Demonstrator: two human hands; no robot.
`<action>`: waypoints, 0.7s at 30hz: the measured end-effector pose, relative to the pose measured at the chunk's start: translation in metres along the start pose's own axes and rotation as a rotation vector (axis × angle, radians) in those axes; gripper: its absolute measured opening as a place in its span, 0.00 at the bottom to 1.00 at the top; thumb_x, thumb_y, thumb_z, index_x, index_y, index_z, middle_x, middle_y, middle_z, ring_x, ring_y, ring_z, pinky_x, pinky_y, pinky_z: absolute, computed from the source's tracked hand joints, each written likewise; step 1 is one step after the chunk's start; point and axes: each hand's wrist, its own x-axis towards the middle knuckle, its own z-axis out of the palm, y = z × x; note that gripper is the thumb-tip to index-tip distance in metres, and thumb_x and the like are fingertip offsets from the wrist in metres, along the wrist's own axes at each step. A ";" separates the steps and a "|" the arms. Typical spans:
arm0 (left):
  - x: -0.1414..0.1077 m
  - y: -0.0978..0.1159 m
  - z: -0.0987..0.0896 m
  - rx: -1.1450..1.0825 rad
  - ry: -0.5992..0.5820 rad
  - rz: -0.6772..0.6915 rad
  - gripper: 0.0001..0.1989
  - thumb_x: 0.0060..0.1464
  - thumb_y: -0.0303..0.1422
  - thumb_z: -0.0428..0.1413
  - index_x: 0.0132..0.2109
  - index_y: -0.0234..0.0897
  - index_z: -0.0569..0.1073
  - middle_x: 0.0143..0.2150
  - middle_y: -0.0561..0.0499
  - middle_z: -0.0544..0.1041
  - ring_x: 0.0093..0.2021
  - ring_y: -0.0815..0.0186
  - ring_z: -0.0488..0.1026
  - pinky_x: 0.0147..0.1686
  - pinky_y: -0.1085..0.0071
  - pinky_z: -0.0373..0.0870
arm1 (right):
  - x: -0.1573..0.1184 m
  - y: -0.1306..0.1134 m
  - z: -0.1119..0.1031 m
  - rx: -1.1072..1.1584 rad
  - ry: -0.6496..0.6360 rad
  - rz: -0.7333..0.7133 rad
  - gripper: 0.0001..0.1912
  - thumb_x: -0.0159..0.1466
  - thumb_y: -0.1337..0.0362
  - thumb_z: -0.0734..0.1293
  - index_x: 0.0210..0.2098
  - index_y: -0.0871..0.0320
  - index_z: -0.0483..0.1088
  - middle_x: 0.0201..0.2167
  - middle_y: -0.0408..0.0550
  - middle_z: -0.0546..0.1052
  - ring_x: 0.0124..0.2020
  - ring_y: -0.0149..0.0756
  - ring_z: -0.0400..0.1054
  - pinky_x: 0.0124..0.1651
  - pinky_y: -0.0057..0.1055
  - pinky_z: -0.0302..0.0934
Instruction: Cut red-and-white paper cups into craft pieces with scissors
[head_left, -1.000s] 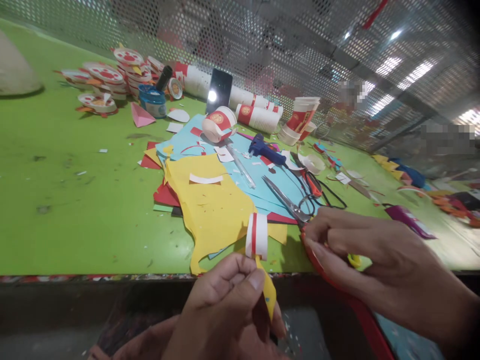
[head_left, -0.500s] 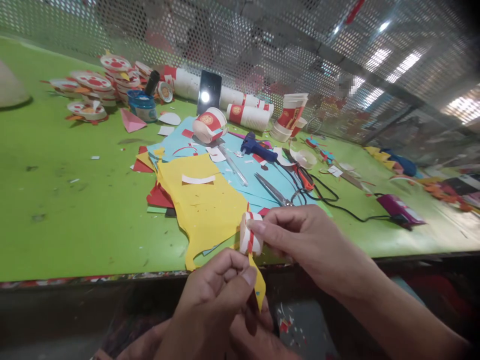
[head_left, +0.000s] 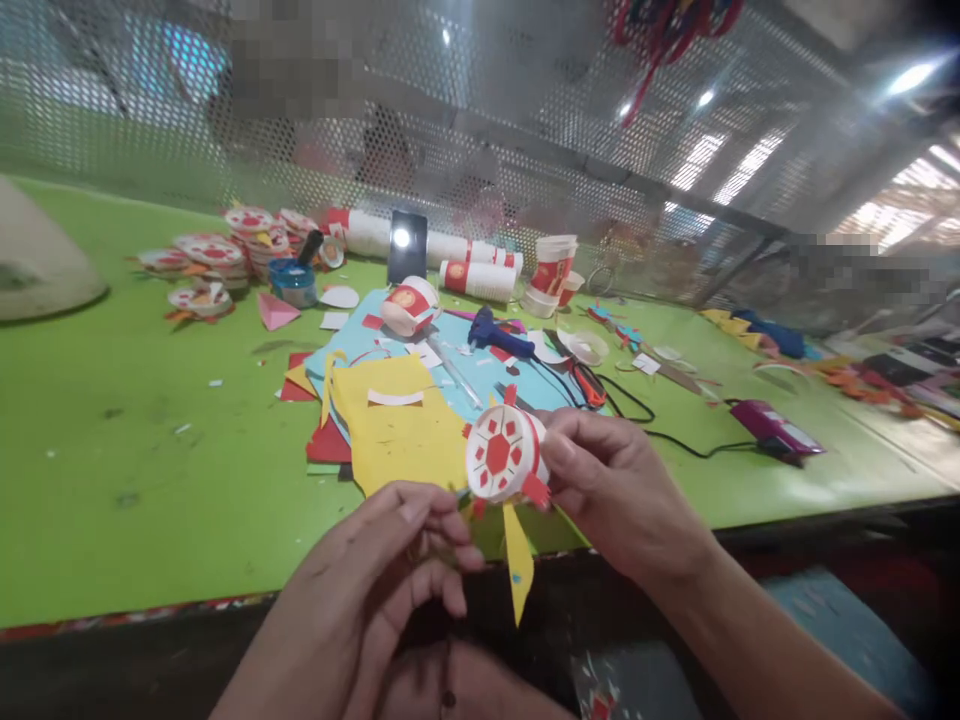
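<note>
My right hand [head_left: 622, 490] pinches the side of a small white paper-cup turtle [head_left: 498, 453], whose round face with red patches is turned toward me. Red paper legs stick out around its rim, and a pointed yellow piece [head_left: 519, 570] with a blue dot hangs from its lower edge. Just left of the turtle, my left hand [head_left: 405, 560] has its fingers apart and curved, holding nothing. Below both, yellow paper sheets [head_left: 405, 430] lie at the table edge with a curved white strip [head_left: 395, 398] on top.
On the green table [head_left: 187, 500] are a blue glue gun [head_left: 499, 335], an orange-handled tool [head_left: 589, 385], and a purple box [head_left: 776, 428] with a black cable. Behind stand a phone [head_left: 407, 245], paper cups [head_left: 551, 272], a blue jar [head_left: 292, 283] and stacked turtles [head_left: 214, 255].
The turtle has turned so its patterned face shows. My left hand has let go of the yellow piece and moved left, its fingers opening. The view has tilted up.
</note>
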 end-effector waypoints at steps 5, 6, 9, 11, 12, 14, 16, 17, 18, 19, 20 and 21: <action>0.007 0.022 0.018 -0.076 -0.168 -0.064 0.10 0.58 0.31 0.51 0.42 0.34 0.76 0.42 0.42 0.74 0.40 0.60 0.70 0.32 0.70 0.69 | 0.011 -0.003 0.002 0.007 -0.041 -0.072 0.11 0.60 0.60 0.70 0.23 0.57 0.71 0.25 0.42 0.69 0.29 0.30 0.61 0.35 0.29 0.57; 0.008 0.026 0.023 -0.080 -0.185 -0.050 0.10 0.58 0.31 0.51 0.44 0.34 0.75 0.43 0.42 0.74 0.41 0.60 0.70 0.32 0.70 0.68 | 0.014 -0.005 0.002 0.004 -0.043 -0.085 0.11 0.60 0.60 0.70 0.23 0.57 0.72 0.25 0.42 0.69 0.30 0.31 0.61 0.36 0.29 0.57; 0.009 0.038 0.034 -0.013 -0.215 0.006 0.12 0.57 0.32 0.54 0.47 0.35 0.74 0.44 0.42 0.74 0.43 0.59 0.70 0.32 0.72 0.68 | 0.022 -0.010 0.002 0.045 -0.054 -0.128 0.08 0.60 0.61 0.69 0.25 0.56 0.74 0.28 0.42 0.70 0.33 0.31 0.62 0.40 0.29 0.58; 0.012 0.045 0.036 0.066 -0.247 0.031 0.13 0.55 0.33 0.56 0.47 0.35 0.74 0.45 0.43 0.74 0.43 0.60 0.70 0.31 0.73 0.67 | 0.027 -0.013 0.002 0.094 -0.058 -0.135 0.08 0.60 0.62 0.70 0.26 0.57 0.75 0.31 0.43 0.72 0.35 0.31 0.64 0.43 0.30 0.59; 0.013 0.049 0.037 0.104 -0.259 0.042 0.13 0.55 0.33 0.57 0.47 0.35 0.75 0.45 0.43 0.74 0.43 0.60 0.70 0.32 0.73 0.67 | 0.030 -0.014 0.003 0.117 -0.060 -0.132 0.08 0.60 0.62 0.70 0.26 0.57 0.75 0.32 0.43 0.72 0.36 0.31 0.64 0.44 0.30 0.59; 0.017 0.057 0.035 0.167 -0.262 0.078 0.12 0.55 0.34 0.57 0.45 0.35 0.75 0.46 0.43 0.74 0.43 0.61 0.69 0.35 0.72 0.67 | 0.035 -0.014 0.003 0.152 -0.072 -0.111 0.07 0.61 0.62 0.69 0.28 0.57 0.76 0.32 0.44 0.73 0.36 0.31 0.66 0.44 0.30 0.60; 0.023 0.065 0.033 0.218 -0.253 0.120 0.11 0.55 0.35 0.57 0.43 0.34 0.76 0.45 0.44 0.74 0.42 0.62 0.69 0.37 0.72 0.67 | 0.041 -0.013 0.003 0.166 -0.081 -0.086 0.07 0.63 0.62 0.67 0.31 0.57 0.76 0.29 0.44 0.73 0.33 0.30 0.66 0.40 0.28 0.60; 0.026 0.070 0.032 0.242 -0.249 0.133 0.11 0.55 0.35 0.57 0.42 0.33 0.76 0.44 0.44 0.74 0.42 0.63 0.69 0.38 0.71 0.67 | 0.043 -0.013 0.002 0.165 -0.077 -0.072 0.07 0.63 0.62 0.67 0.32 0.57 0.76 0.28 0.43 0.73 0.31 0.29 0.66 0.37 0.27 0.60; 0.029 0.074 0.031 0.267 -0.242 0.148 0.10 0.55 0.35 0.57 0.41 0.33 0.76 0.43 0.44 0.75 0.41 0.63 0.69 0.38 0.71 0.67 | 0.046 -0.012 0.001 0.161 -0.066 -0.056 0.07 0.63 0.63 0.67 0.32 0.57 0.76 0.28 0.44 0.73 0.30 0.29 0.65 0.35 0.27 0.60; 0.033 0.077 0.030 0.292 -0.232 0.161 0.10 0.54 0.35 0.58 0.40 0.33 0.75 0.42 0.45 0.75 0.40 0.64 0.69 0.39 0.71 0.68 | 0.049 -0.013 -0.001 0.157 -0.052 -0.040 0.07 0.62 0.63 0.67 0.32 0.58 0.76 0.29 0.44 0.73 0.29 0.28 0.65 0.34 0.27 0.59; 0.036 0.081 0.029 0.320 -0.227 0.173 0.09 0.54 0.34 0.58 0.39 0.33 0.75 0.40 0.45 0.75 0.39 0.64 0.69 0.39 0.71 0.68 | 0.052 -0.014 -0.003 0.150 -0.034 -0.026 0.06 0.62 0.63 0.67 0.32 0.58 0.76 0.29 0.45 0.74 0.30 0.29 0.65 0.35 0.27 0.59; 0.040 0.083 0.028 0.348 -0.227 0.186 0.09 0.53 0.34 0.59 0.38 0.32 0.75 0.38 0.46 0.75 0.38 0.65 0.69 0.38 0.71 0.68 | 0.056 -0.015 -0.005 0.140 -0.028 -0.013 0.07 0.62 0.63 0.67 0.32 0.59 0.76 0.30 0.46 0.74 0.30 0.30 0.65 0.35 0.28 0.60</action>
